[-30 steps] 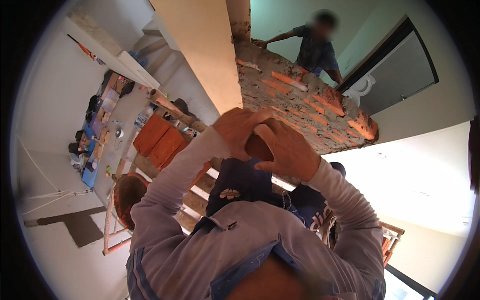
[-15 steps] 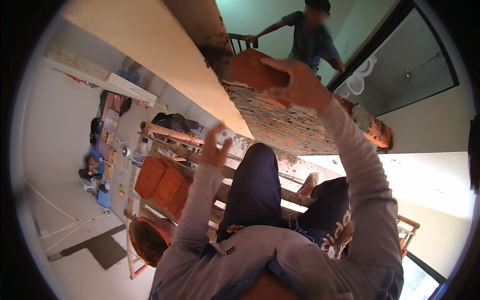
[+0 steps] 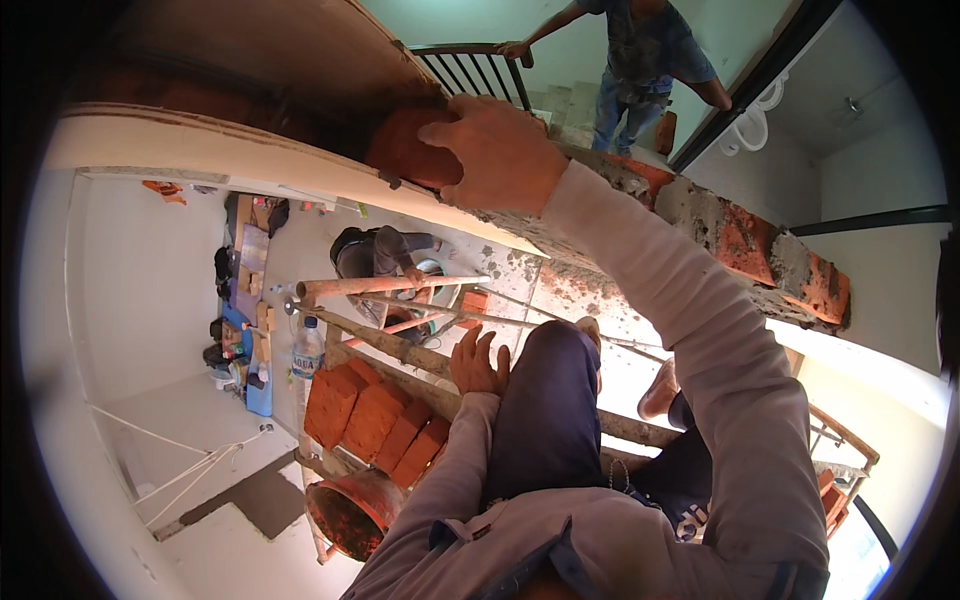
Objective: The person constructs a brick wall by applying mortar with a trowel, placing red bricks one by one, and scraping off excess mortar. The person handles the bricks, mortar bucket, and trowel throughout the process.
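Note:
My right hand [image 3: 510, 150] grips a red clay brick [image 3: 400, 150], its fingers over the near end. The brick is at the left end of the mortar-covered brick wall top [image 3: 720, 225], by the pale board edge; whether it rests on mortar is hidden. Beside my bent left knee, my left hand [image 3: 478, 365] is raised with its fingers apart and nothing in it. Left of that forearm, several red bricks [image 3: 370, 420] are stacked on the scaffold. A mortar-smeared bucket [image 3: 350, 515] stands nearer me, and a clear water bottle [image 3: 307, 350] stands beyond the bricks.
Scaffold poles [image 3: 400, 285] cross below me. Far down, a person [image 3: 375, 255] crouches beside a round tub. Past the wall, another person [image 3: 640, 60] stands with a hand on the dark stair railing [image 3: 475, 75]. Tools and boxes line a low bench [image 3: 245, 290] at left.
My right hand has carried the brick leftward along the wall top, toward the board edge. My left hand has lowered toward my knee, and the view has shifted.

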A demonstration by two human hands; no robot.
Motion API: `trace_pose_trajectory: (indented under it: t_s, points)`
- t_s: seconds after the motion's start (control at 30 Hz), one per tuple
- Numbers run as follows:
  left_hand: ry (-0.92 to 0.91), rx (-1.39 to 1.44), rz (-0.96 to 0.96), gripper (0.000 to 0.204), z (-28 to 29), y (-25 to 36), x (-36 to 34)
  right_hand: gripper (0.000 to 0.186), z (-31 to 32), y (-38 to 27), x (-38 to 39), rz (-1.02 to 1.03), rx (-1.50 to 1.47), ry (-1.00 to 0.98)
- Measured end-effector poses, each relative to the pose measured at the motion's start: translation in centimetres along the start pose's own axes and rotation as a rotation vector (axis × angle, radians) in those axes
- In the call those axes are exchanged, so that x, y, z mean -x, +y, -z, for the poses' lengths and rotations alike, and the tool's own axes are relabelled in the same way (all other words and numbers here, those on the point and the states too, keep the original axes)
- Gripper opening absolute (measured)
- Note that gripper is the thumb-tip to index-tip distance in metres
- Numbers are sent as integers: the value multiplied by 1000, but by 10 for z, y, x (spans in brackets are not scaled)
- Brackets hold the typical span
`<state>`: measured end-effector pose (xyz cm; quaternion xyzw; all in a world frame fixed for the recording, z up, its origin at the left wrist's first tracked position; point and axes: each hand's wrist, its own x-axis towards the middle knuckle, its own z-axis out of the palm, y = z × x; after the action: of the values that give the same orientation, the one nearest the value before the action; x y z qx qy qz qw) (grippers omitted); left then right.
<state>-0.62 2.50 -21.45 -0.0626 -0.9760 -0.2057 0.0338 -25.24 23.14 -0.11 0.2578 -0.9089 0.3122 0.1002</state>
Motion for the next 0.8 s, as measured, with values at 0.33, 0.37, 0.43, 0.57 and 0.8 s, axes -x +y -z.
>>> trace_pose_trajectory:
  t_s: [0.33, 0.37, 0.43, 0.57, 0.8]
  points:
    - [-28, -24, 25, 34, 2, 2, 0, 54, -29, 7, -39, 135, 157, -42]
    - [6, -38, -8, 33, 0, -2, 0, 56, -28, 9, -39, 160, 135, -39]
    - [-22, -3, 35, 31, -2, -2, -1, 64, -4, 22, -35, 258, 140, -91]
    - [-17, 28, 73, 30, 2, 5, 0, 61, 46, 11, -32, 207, 112, -385]
    - [-74, 63, 172, 33, 6, 10, 2, 63, 33, 2, -41, 241, 257, -449]
